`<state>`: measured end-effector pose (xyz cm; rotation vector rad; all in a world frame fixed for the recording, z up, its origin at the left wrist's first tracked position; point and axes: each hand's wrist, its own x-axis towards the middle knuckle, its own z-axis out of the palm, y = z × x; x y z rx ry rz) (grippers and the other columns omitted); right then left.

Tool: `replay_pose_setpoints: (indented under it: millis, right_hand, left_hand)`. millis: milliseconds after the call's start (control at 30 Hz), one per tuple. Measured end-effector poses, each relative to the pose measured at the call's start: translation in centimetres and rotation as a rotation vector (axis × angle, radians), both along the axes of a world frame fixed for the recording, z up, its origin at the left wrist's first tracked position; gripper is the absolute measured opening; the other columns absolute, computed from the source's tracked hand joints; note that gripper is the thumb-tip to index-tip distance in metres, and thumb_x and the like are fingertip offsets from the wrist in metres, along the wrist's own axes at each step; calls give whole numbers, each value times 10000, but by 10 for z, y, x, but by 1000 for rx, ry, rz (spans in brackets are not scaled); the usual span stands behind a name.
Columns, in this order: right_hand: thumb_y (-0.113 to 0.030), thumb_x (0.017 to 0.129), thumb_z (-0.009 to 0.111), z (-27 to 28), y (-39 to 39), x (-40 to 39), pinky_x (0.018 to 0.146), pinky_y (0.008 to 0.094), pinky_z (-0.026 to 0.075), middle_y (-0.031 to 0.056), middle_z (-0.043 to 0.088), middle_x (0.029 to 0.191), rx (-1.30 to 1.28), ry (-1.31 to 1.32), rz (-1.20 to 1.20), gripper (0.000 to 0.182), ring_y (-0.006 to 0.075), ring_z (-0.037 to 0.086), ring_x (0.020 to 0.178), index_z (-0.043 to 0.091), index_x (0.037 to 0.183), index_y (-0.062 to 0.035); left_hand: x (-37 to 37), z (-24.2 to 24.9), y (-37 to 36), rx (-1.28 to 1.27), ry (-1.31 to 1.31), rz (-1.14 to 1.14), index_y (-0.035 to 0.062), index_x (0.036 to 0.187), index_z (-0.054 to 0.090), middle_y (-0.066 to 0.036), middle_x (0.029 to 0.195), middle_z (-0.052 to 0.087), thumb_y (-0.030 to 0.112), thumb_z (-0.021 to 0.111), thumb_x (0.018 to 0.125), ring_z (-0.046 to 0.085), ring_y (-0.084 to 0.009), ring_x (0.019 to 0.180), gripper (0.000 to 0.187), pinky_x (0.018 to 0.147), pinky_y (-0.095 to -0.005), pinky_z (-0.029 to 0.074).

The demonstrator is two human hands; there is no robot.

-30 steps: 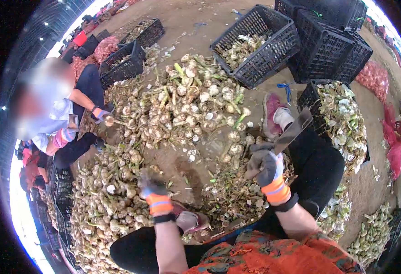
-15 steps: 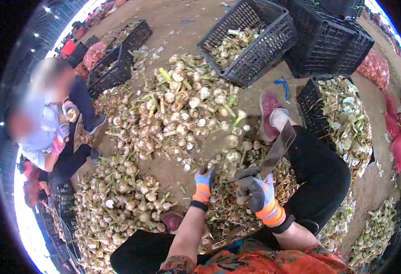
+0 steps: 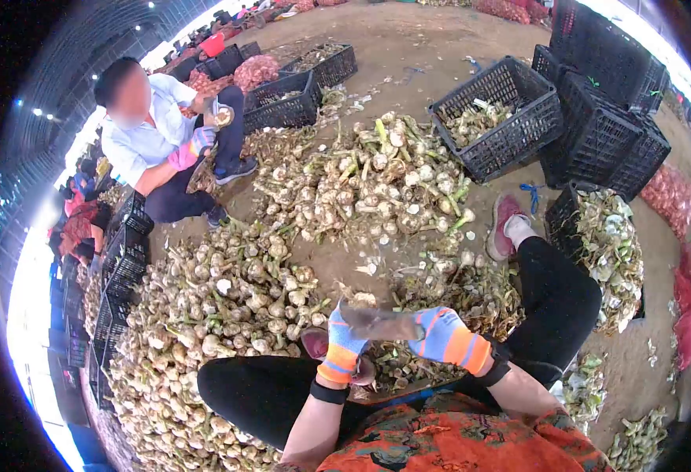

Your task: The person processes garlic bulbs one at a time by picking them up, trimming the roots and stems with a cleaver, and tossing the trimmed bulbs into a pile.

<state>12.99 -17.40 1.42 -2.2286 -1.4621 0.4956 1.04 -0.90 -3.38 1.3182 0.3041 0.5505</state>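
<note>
Lower centre of frame: your gloved left hand (image 3: 344, 346) and right hand (image 3: 442, 334) meet over your lap, right-hand fingers clamped on the cleaver (image 3: 381, 322) handle, its blade lying flat toward the left hand, whose fingers curl at the blade tip on a garlic bulb (image 3: 363, 300), grip partly hidden. Garlic piles (image 3: 227, 307) spread across the floor at left and centre, black crates (image 3: 511, 130) sit upper right, and another person (image 3: 157, 134) sits upper left.

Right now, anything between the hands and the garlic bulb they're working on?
Nothing visible. Left hand and right hand are both at the blade; a bulb shows just above it, too blurred to tell contact.
</note>
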Motion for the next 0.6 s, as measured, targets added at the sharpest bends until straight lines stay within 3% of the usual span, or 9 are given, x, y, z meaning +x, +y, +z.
replay_pose_setpoints:
  millis: [67,100,200,233,400,467,500,567,600]
  right_hand:
    - [-341,651,559,2,3,-10,656,405,482,152,622,770,-87,21,45,319,344,598,739,607,785,-56]
    - [-333,648,564,18,4,-14,669,399,480,154,622,794,-127,-5,80,325,329,600,757,606,807,-53]
    - [-323,651,564,33,9,-19,715,391,474,157,619,857,-207,-15,110,347,304,600,816,605,860,-49]
    - [-323,654,564,39,12,-20,715,390,475,154,620,855,-231,-23,104,349,305,600,815,607,866,-50]
    - [-338,672,565,38,19,-21,727,387,476,153,621,872,-309,-8,115,370,305,599,836,613,897,-48]
    - [-340,671,567,32,22,-21,732,387,476,153,620,884,-321,-25,110,371,304,599,841,614,900,-52]
    - [-343,669,569,28,23,-21,737,387,476,152,619,895,-328,-41,104,373,303,599,846,616,904,-57]
    - [-347,666,570,17,27,-16,742,388,475,152,618,904,-331,-36,66,380,302,598,853,616,909,-58]
    - [-350,663,571,13,29,-14,746,388,475,152,618,912,-333,-28,33,387,302,597,861,616,914,-60]
  left_hand:
    - [-5,0,-1,-552,52,7,2,1152,427,-59,954,580,26,582,772,580,-151,852,412,772,-290,501]
    - [-7,33,-16,-139,11,37,-2,1136,442,-70,978,586,29,542,801,585,-149,836,351,765,-296,503]
    - [-2,9,-8,-216,220,-8,2,1119,455,-83,971,590,101,481,859,585,-170,834,280,774,-320,496]
    - [-9,7,-8,-956,-58,-160,23,1150,423,-93,987,574,156,431,892,575,-191,859,291,791,-350,485]
    - [-10,5,-7,-904,-98,-192,54,1187,394,-106,1102,523,181,376,916,555,-216,911,300,833,-374,462]
    - [-13,18,-12,-187,111,-94,42,1181,394,-102,1114,516,239,385,913,539,-227,949,333,856,-391,448]
    - [-12,-1,-5,-190,113,-97,42,1181,394,-102,1114,516,239,385,913,539,-227,949,333,856,-391,448]
    - [-6,-38,15,-1307,-43,-470,54,1200,373,-101,1123,509,275,410,893,522,-235,992,380,871,-404,437]
    - [-8,-43,11,-1309,-43,-473,54,1200,373,-101,1123,509,275,410,893,522,-235,992,380,871,-404,437]
